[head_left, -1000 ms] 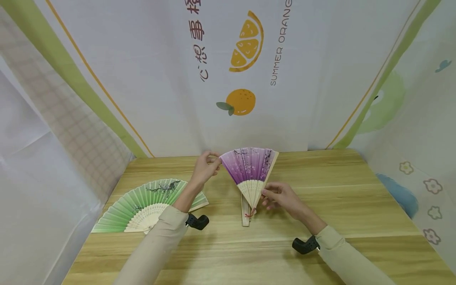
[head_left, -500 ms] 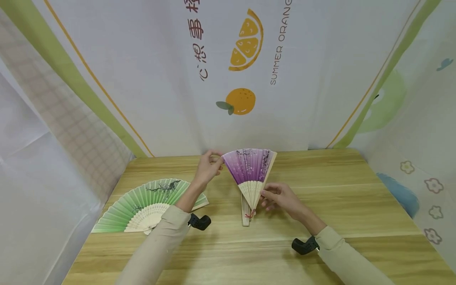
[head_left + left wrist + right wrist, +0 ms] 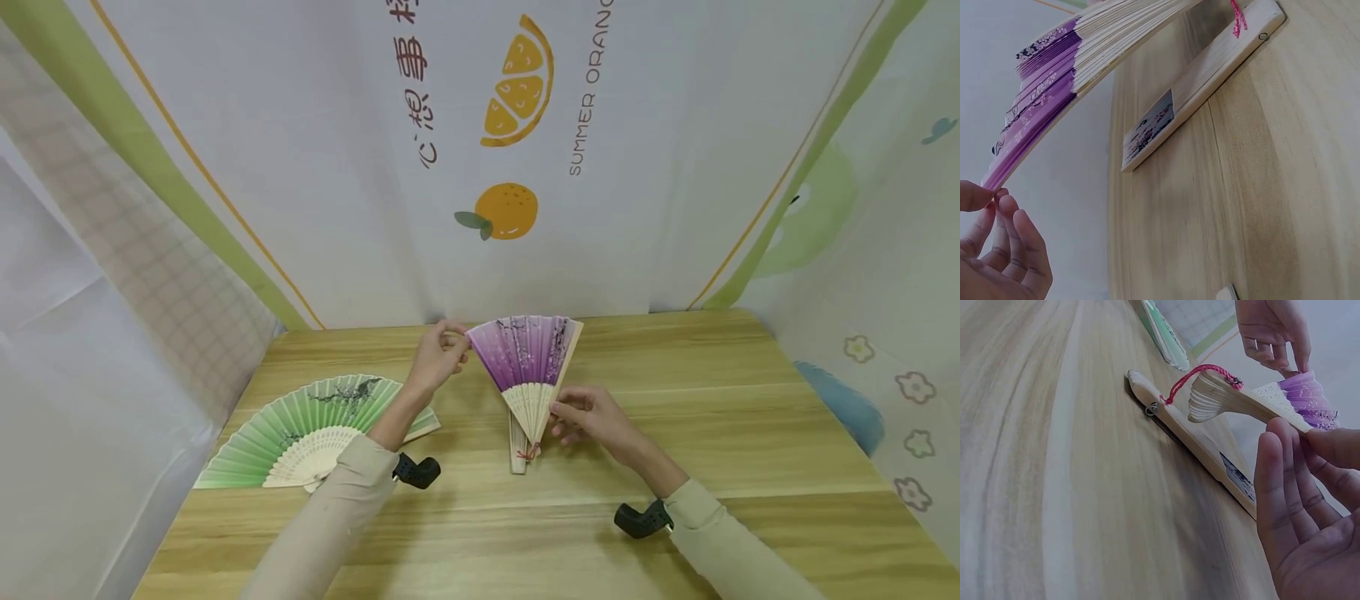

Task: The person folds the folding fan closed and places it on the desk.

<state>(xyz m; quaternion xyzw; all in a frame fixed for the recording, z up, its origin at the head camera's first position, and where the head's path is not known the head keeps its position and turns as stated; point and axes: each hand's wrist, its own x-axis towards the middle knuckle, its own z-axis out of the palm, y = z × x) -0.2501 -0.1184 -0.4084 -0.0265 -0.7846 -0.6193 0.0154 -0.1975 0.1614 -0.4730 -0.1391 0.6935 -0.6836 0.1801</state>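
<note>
A purple folding fan (image 3: pixel 528 350), partly spread with its pale ribs pointing down, is held above the table in the head view. My left hand (image 3: pixel 438 358) pinches its upper left corner between thumb and fingertips, as the left wrist view shows for the hand (image 3: pixel 1007 250). On the opposite side, my right hand (image 3: pixel 592 421) grips the outer rib; in the right wrist view the thumb and fingers of this hand (image 3: pixel 1310 512) meet on it. Beneath lies a folded fan (image 3: pixel 517 454) with pale wooden sticks and a dark flowered strip. A red cord (image 3: pixel 1194 378) hangs by the purple fan's pivot.
An open green folding fan (image 3: pixel 300 433) lies on the left of the wooden table (image 3: pixel 525 542), partly behind the left forearm. A white cloth (image 3: pixel 360 233) with orange prints hangs along the back edge. More cloth hangs at both sides.
The purple fan has narrowed slightly, its left corner and my left hand shifting a little to the right. My right hand stays on the rib; the green and folded fans stay put.
</note>
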